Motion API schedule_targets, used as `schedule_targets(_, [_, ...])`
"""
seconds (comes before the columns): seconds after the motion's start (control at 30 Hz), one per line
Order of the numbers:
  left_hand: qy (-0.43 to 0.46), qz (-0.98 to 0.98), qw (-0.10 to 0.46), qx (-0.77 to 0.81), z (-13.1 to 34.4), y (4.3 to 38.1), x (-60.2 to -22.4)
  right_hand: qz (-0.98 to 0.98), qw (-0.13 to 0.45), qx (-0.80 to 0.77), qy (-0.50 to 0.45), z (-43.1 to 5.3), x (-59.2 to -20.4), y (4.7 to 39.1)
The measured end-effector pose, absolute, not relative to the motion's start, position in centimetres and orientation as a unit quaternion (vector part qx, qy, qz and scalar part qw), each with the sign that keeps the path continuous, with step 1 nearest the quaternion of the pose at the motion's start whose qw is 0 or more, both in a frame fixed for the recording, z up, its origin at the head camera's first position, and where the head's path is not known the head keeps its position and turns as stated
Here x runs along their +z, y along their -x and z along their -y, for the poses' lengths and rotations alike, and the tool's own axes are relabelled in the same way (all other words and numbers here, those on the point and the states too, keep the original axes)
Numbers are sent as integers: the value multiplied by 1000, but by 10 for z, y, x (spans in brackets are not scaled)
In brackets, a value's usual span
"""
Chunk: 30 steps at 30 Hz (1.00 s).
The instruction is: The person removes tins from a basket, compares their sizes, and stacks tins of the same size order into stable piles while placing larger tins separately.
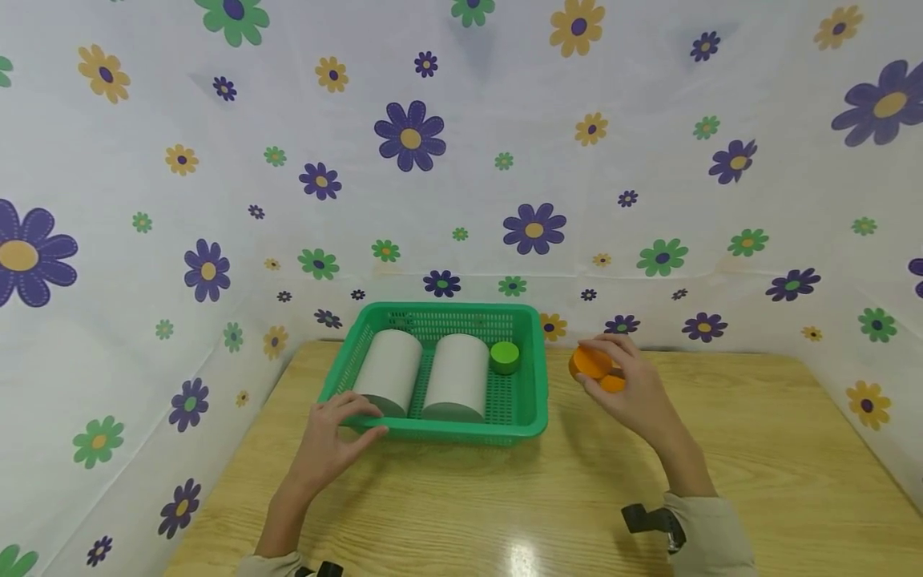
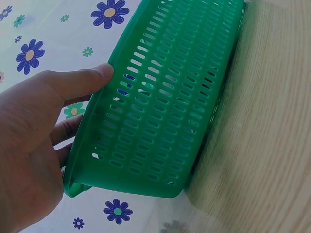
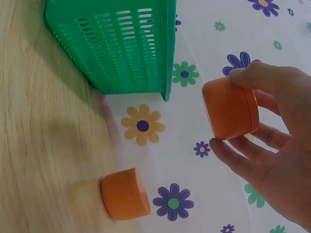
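A green plastic basket [image 1: 539, 377] sits on the wooden table. My left hand [image 1: 333, 437] grips its front rim near the left corner; in the left wrist view the thumb [image 2: 99, 73] presses the rim from outside, the other fingers behind it. Inside lie two large white cylinders [image 1: 389, 369] side by side, with a small bright green round container [image 1: 504, 357] at their right. To the right of the basket, my right hand [image 1: 634, 393] holds a small orange round container [image 3: 228, 109] between thumb and fingers, raised above the table. A second orange container [image 3: 124, 195] stands on the table below it.
The wooden table [image 1: 461, 505] ends at a white flower-patterned cloth [image 1: 461, 192] that hangs behind it and along both sides. The basket's back rim [image 1: 450, 307] is close to this cloth. Dark straps [image 1: 652, 519] are worn at the wrists.
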<state>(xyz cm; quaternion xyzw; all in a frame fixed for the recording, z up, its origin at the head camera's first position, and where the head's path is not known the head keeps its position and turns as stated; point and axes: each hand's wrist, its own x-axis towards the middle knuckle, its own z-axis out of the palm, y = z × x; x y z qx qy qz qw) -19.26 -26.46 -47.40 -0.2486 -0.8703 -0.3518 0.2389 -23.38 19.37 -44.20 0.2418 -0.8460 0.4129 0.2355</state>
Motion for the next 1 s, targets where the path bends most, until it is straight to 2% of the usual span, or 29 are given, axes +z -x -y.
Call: schedule_targets(1.0, [246, 872, 235, -351, 264, 192, -472, 842, 261, 449, -144, -226, -487, 250])
